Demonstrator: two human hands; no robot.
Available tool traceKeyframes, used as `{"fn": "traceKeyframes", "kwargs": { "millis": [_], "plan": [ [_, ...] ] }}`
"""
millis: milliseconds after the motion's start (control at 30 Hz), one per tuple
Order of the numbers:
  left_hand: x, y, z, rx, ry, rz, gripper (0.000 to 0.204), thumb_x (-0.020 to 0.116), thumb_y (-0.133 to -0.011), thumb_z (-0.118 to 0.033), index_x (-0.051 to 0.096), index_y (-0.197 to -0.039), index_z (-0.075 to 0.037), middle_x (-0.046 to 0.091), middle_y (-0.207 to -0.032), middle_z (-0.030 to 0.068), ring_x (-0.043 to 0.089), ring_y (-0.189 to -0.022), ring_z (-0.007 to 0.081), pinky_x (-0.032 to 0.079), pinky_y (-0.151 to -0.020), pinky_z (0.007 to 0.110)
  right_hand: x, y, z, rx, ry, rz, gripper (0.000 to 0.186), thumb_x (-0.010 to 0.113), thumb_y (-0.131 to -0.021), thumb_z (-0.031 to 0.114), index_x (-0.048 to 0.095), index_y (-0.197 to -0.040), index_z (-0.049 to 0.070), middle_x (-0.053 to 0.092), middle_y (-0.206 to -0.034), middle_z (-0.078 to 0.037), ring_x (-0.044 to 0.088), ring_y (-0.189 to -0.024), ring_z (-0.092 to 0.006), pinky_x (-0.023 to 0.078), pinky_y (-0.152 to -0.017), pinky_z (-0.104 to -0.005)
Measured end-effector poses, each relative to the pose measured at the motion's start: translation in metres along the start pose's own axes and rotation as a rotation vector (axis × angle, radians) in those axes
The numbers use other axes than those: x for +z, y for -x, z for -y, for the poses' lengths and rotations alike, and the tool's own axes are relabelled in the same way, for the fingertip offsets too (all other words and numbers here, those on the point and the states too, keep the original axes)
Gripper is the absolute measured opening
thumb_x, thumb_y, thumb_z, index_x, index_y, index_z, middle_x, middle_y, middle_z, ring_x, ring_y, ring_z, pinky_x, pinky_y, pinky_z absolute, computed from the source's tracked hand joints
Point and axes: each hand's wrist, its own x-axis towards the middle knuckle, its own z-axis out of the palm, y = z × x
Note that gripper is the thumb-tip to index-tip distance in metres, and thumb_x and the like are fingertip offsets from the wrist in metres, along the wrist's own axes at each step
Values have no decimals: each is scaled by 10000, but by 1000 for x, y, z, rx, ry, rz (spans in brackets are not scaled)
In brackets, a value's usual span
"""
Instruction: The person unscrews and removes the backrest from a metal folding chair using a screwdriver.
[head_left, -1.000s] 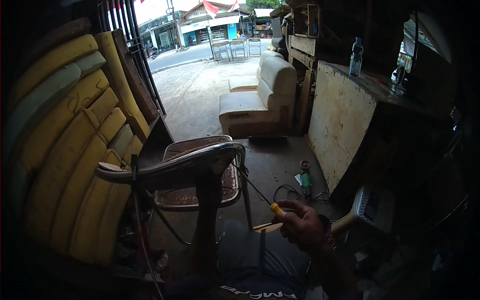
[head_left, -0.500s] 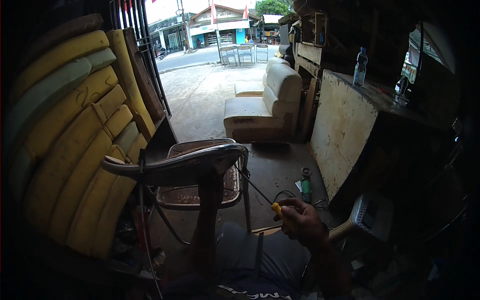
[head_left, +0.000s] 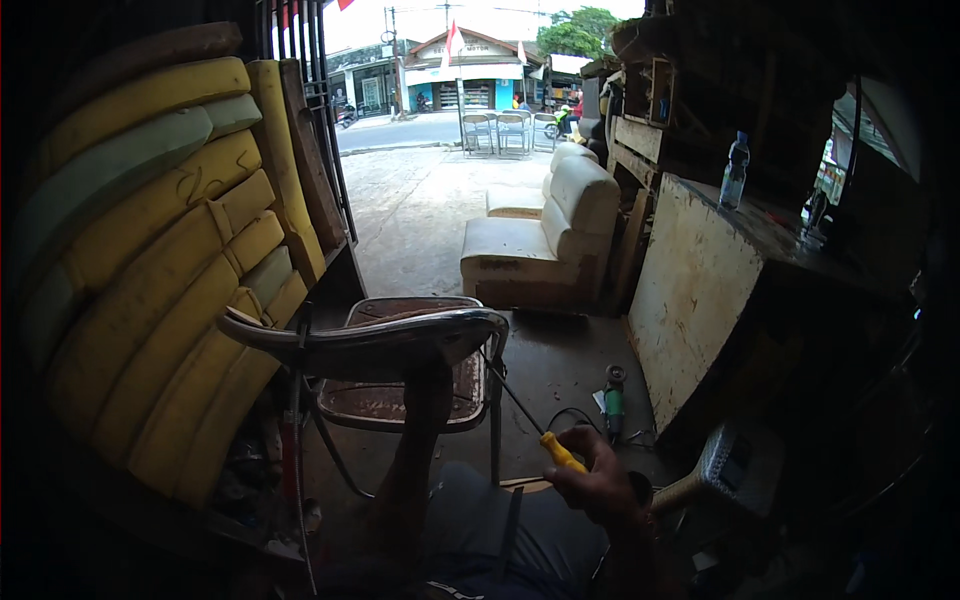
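A metal-framed chair (head_left: 400,405) with a worn brown seat stands before me, its curved backrest (head_left: 370,335) toward me. My left hand (head_left: 428,388) reaches up to the backrest's underside and grips it; its fingers are mostly in shadow behind the edge. In my right hand (head_left: 600,475) is a screwdriver (head_left: 563,453), its yellow handle between thumb and fingers. The long shaft slants up and left to the right end of the backrest, by the chair's side tube. Where exactly the tip rests is too dark to tell.
A green angle grinder (head_left: 614,405) lies on the floor to the right, near a woven-topped stool (head_left: 735,465). Yellow foam cushions (head_left: 150,330) are stacked at left. Beyond are a cream armchair (head_left: 530,250) and a worn cabinet (head_left: 700,290) bearing a plastic bottle (head_left: 735,172).
The whole view has shifted, so most things sit slightly lower and to the right. My right hand has turned a little around the screwdriver handle, showing more of it. My left hand stays at the backrest.
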Motion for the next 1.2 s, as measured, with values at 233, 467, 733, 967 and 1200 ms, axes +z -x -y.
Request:
{"fn": "traceKeyframes", "kwargs": {
  "millis": [233,467,733,967,1200],
  "plan": [
    [39,11,-1,-422,1385,-89,336,568,-954,-174,596,-1245,-7,630,-1170,201,607,-1091,343,455,-1019,458,10,0,-27,-383,363,-256,195,659,-908,133,621,-1069,30,625,-737,-76,637,-626,-181,528,-554,-296],
    [45,17,-2,-40,541,-51,322,440,-1030,-112,450,-1321,26,547,-1234,156,565,-1094,246,490,-946,375,15,6,-3,-702,861,-416,249,693,-858,94,615,-1084,25,686,-903,-150,705,-747,-246,553,-618,-344],
    [39,14,-1,-261,1530,-40,330,469,-1006,-94,465,-1316,20,566,-1212,167,574,-1093,265,488,-948,382,-7,-7,-16,107,-364,-22,286,680,-891,111,606,-1156,35,663,-863,-102,644,-626,-167,514,-512,-264],
    [-20,-11,-21,53,-176,140,344,588,-920,-151,581,-1206,39,630,-1091,220,621,-1012,356,500,-925,454,14,8,-9,-43,70,-122,265,656,-908,77,602,-1158,6,653,-913,-76,612,-633,-115,483,-493,-253],
    [-7,-9,-13,-60,1,163,348,601,-921,-186,589,-1218,-6,626,-1098,225,594,-1039,410,480,-931,500,0,-5,4,120,-306,59,234,649,-938,162,606,-1105,3,579,-799,-22,468,-509,-30,362,-419,-195]
  ]
}}
